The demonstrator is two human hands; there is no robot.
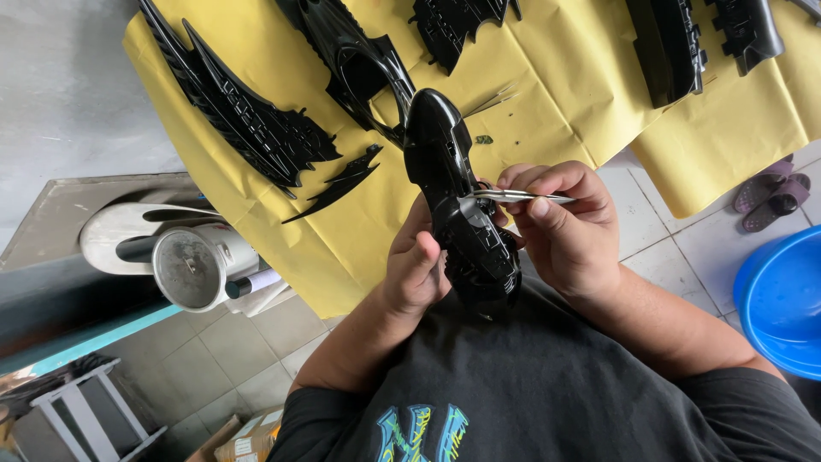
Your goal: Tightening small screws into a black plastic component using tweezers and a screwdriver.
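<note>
My left hand point(416, 267) grips a glossy black plastic shell piece point(451, 184), long and curved, held upright in front of my chest. My right hand point(560, 227) pinches a pair of metal tweezers point(513, 196) whose tips touch the side of the shell near its middle. Both hands hover above the near edge of a yellow paper sheet point(547, 94) spread over the work surface.
Several black plastic parts lie on the yellow paper: a jagged wing-shaped piece point(239, 111), a thin spike point(338, 184), a hollow frame point(355, 60), others at the far edge. A metal can point(192, 267) rests at left. A blue basin point(782, 299) and sandals point(774, 192) are on the tiled floor.
</note>
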